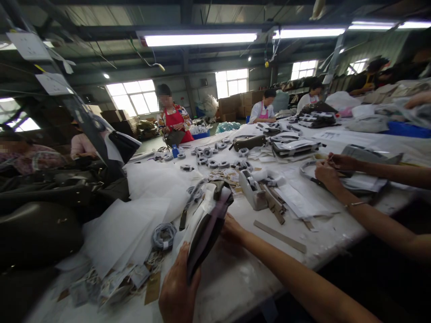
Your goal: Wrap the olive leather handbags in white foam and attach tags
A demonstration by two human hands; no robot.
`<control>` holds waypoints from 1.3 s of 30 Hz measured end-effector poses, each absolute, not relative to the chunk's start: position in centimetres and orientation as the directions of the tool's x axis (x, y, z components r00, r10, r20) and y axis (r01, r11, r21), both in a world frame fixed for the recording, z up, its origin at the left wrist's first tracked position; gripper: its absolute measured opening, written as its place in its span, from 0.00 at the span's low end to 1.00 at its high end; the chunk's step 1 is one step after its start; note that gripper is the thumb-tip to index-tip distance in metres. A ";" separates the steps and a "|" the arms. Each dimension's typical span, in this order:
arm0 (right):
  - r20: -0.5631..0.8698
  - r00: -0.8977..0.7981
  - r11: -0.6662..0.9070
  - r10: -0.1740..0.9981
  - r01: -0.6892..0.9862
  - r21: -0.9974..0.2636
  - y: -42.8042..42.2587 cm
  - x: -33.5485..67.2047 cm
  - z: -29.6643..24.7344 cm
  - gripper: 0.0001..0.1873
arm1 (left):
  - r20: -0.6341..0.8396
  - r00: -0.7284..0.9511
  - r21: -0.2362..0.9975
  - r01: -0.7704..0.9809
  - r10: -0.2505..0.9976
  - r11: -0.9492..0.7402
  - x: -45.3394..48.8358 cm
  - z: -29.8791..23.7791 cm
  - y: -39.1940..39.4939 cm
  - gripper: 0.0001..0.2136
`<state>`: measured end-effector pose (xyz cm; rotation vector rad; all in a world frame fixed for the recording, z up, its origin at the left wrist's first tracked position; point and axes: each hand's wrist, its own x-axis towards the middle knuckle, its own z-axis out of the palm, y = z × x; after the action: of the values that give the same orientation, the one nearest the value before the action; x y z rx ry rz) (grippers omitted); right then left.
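A dark handbag (210,224), partly covered by white wrapping paper, is tilted on its edge in front of me. Its lower near end is gripped by my left hand (178,287), thumb on one side and fingers on the other. My right hand (233,229) is at the bag's right side, its fingertips partly hidden behind the bag and slightly blurred. A coiled grey strap (164,236) lies to the left of the bag. Beyond the bag stands a grey tape dispenser (252,190), and brown strips (272,204) lie beside it.
White paper sheets (124,229) spread across the left, with paper tags (153,287) in front. Dark bags (37,229) are piled at far left. At right, a co-worker's hands (332,172) work over another bag. Rolled straps (212,163) cover the table's middle.
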<state>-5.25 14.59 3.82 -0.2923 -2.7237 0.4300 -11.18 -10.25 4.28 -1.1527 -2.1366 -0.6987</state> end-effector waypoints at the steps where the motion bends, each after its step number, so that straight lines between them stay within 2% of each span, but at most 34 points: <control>1: 0.301 -0.916 0.926 0.266 0.156 -0.343 14.4 -4.1 4.0 0.19 | 0.722 -0.432 0.155 0.862 0.540 0.482 -11.3 4.6 -10.2 0.30; 8: 0.045 -0.966 0.883 0.253 0.212 -0.418 9.0 5.3 2.9 0.39 | 0.702 -0.507 0.207 0.818 0.501 0.537 -11.1 7.8 -9.1 0.27; 12: 0.066 -0.925 0.842 0.375 0.310 -0.441 6.9 4.0 2.3 0.38 | 0.721 -0.437 0.151 0.856 0.537 0.495 -8.8 9.6 -7.4 0.27; 14: 0.125 -0.914 0.834 0.386 0.288 -0.471 6.3 3.1 2.6 0.35 | 0.721 -0.376 0.104 0.889 0.581 0.446 -7.3 9.7 -6.8 0.27; 16: 0.220 -0.930 0.859 0.293 0.155 -0.488 5.7 3.6 3.4 0.29 | 0.709 -0.309 0.054 0.920 0.634 0.388 -5.9 9.0 -6.6 0.26; 18: 0.291 -0.953 0.877 0.083 -0.069 -0.475 5.0 5.6 4.7 0.22 | 0.696 -0.227 -0.014 0.944 0.682 0.329 -4.7 7.8 -6.7 0.24; 21: 0.277 -0.927 0.813 -0.254 -0.360 -0.458 4.3 9.6 7.4 0.18 | 0.673 -0.082 -0.123 0.968 0.735 0.221 -3.6 5.5 -7.2 0.21; 23: 0.291 -0.905 0.776 -0.310 -0.418 -0.472 4.7 11.1 9.4 0.17 | 0.661 -0.004 -0.168 0.974 0.751 0.153 -3.3 4.4 -7.5 0.19; 24: 0.314 -0.909 0.771 -0.273 -0.402 -0.494 5.4 11.1 10.3 0.16 | 0.668 0.016 -0.175 0.975 0.744 0.137 -3.2 4.0 -7.6 0.18; 26: 0.326 -0.941 0.781 -0.088 -0.268 -0.564 7.5 9.5 11.7 0.16 | 0.689 0.025 -0.178 0.974 0.724 0.137 -3.2 3.6 -7.6 0.17; 28: 0.238 -0.955 0.787 0.175 -0.010 -0.617 10.2 6.2 12.2 0.16 | 0.704 0.031 -0.190 0.971 0.709 0.147 -3.1 3.5 -7.5 0.16; 29: 0.139 -0.944 0.780 0.298 0.157 -0.605 11.7 4.2 12.1 0.16 | 0.706 0.038 -0.201 0.968 0.707 0.149 -2.9 3.5 -7.5 0.16; 35: -0.136 -0.850 0.726 0.509 0.508 -0.462 16.3 -6.9 9.7 0.14 | 0.750 0.040 -0.214 0.959 0.660 0.186 -2.0 2.9 -7.4 0.16; 39: -0.212 -0.760 0.656 0.614 0.641 -0.397 15.8 -10.8 8.0 0.17 | 0.764 0.058 -0.231 0.954 0.642 0.189 -2.2 2.5 -7.2 0.16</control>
<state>-10.85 15.85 8.05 -1.1047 -2.9125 0.7353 -2.21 -7.21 2.52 -1.5331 -1.6642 -0.4909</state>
